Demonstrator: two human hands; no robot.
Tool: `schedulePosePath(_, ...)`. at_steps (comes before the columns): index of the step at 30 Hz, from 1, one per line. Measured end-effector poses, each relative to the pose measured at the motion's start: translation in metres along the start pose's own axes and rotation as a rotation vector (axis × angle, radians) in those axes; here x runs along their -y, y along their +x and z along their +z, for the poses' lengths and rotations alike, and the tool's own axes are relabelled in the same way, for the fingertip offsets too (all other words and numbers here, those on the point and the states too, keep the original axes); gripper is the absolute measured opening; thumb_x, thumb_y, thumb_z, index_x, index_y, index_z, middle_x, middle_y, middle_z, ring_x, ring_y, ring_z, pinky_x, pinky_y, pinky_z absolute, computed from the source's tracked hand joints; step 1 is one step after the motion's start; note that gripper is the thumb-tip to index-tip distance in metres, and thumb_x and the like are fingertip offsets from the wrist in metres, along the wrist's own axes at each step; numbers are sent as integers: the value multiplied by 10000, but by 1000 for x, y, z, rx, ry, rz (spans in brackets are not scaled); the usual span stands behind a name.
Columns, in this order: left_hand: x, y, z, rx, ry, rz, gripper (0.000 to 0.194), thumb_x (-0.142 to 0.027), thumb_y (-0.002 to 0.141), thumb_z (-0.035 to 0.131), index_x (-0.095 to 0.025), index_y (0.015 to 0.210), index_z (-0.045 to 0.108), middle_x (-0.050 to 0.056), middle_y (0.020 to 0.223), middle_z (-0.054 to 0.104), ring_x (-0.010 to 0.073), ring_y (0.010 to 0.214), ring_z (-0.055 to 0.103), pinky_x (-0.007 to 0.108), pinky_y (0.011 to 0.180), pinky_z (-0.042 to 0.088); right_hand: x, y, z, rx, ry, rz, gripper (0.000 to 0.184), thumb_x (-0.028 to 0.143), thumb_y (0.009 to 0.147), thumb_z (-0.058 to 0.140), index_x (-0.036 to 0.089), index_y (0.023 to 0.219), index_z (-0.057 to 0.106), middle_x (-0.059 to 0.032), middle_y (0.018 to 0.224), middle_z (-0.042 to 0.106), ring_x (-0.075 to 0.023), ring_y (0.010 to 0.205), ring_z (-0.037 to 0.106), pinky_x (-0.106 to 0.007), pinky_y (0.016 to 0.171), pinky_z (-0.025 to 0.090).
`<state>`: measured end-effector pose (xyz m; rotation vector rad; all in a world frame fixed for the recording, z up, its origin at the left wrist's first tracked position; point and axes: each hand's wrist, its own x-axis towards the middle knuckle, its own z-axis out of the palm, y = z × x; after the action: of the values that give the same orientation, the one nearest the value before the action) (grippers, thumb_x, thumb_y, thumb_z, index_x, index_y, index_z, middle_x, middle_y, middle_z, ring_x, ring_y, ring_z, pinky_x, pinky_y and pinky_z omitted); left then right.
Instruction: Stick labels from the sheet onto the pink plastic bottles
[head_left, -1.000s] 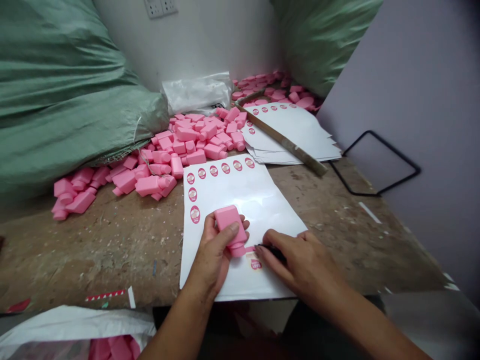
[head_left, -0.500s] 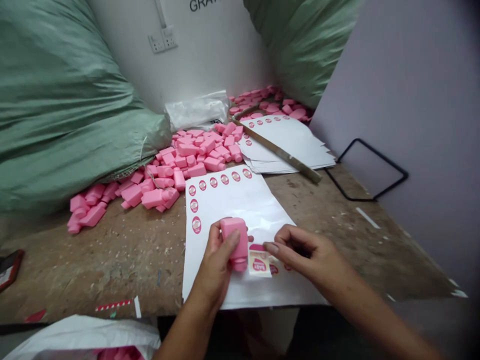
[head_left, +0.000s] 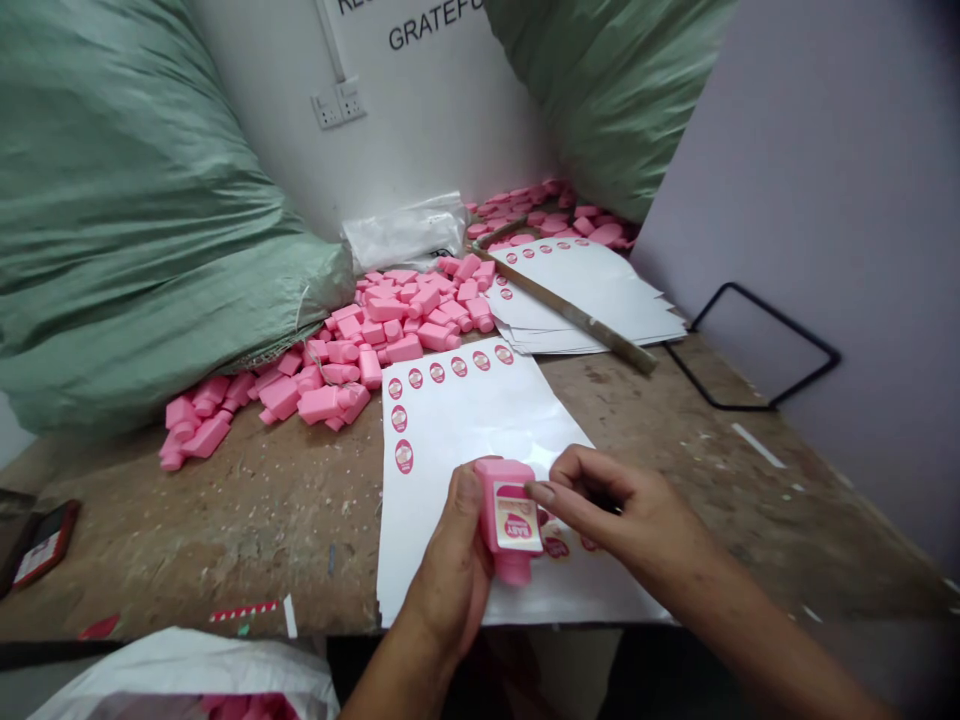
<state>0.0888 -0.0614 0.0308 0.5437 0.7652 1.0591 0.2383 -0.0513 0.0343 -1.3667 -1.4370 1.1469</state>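
While my left hand [head_left: 446, 570] gripped a pink plastic bottle [head_left: 510, 565], my half-closed right hand [head_left: 622, 505] touched its cream label [head_left: 517, 518] above the white sticker sheet [head_left: 442, 430].

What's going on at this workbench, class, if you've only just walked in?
A person grips a pink plastic bottle in their left hand, with a BABY label on its side. Their right hand is beside it, fingertips at the label's edge, above a sheet of pink oval labels. A heap of pink bottles and a stack of label sheets lie farther along the workbench.
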Motion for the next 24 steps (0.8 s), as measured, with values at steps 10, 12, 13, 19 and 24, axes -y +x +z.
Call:
schedulePosePath(10, -3, -10, -1, 3, 193, -31, 332, -278, 790, 665, -188, 1084, 540, 38, 945, 613, 124, 789, 571, 244, 696, 471, -5, -1, -2, -229, -394, -192, 322, 495, 811, 554, 231, 627, 568, 7, 544, 566, -155, 512, 504, -284, 499, 381)
schedulePosePath(12, -4, -11, -1, 8, 186, -82, 374, -263, 765, 683, -179, 1090, 521, 68, 991, 615, 144, 804, 595, 245, 658, 475, -9, -1, -3, -339, -456, -222, 324, 512, 833, 532, 237, 673, 597, -7, 586, 591, -172, 550, 520, -300, 533, 390)
schedulePosePath(13, -3, -12, 0, 10, 182, -106, 406, -249, 740, 702, -177, 1090, 511, 76, 998, 614, 154, 811, 606, 237, 636, 471, -11, -1, -3, -361, -448, -226, 316, 512, 839, 530, 238, 697, 602, -8, 606, 599, -174, 562, 530, -300, 541, 397)
schedulePosePath(19, -8, -24, -3, -30, 280, -165, 676, -197, 615, 753, -259, 1195, 410, 19, 917, 621, 126, 710, 594, 216, 588, 452, -7, 0, 9, -178, -344, -270, 231, 477, 772, 615, 247, 777, 602, -5, 671, 630, -188, 624, 598, -293, 549, 465)
schedulePosePath(24, -67, -95, -68, -227, 983, -323, 578, -404, 680, 707, -320, 1229, 544, 37, 880, 700, 219, 724, 641, 294, 605, 458, -17, 7, 9, -149, -267, -216, 317, 565, 738, 630, 252, 776, 603, -18, 656, 653, -195, 561, 619, -269, 428, 479)
